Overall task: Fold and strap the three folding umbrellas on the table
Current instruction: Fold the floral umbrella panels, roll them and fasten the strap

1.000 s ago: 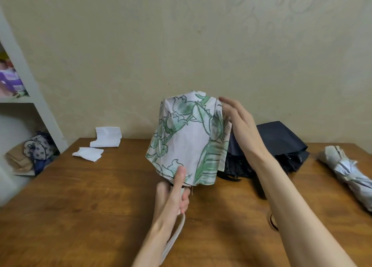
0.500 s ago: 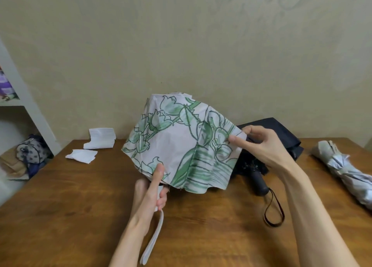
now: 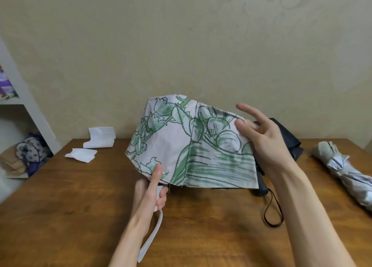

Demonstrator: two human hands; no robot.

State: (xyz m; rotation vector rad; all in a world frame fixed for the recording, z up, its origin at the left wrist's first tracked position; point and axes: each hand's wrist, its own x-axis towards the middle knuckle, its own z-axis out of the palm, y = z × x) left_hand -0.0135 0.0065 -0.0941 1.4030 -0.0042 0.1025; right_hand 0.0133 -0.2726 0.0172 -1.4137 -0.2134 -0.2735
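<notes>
Floral umbrella, black umbrella, grey umbrella: three total.

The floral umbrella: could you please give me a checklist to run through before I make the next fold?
1. Handle secured: the left hand grips the handle: ok.
2. Canopy edge held: the right hand pinches the canopy at its rim: ok.
3. Pleats gathered round the shaft: the canopy hangs spread and loose: not ok.
4. Closing strap found: none in sight on the canopy: cannot tell.
5. Room to work: bare table lies below, and the black umbrella is close behind the canopy: ok.
</notes>
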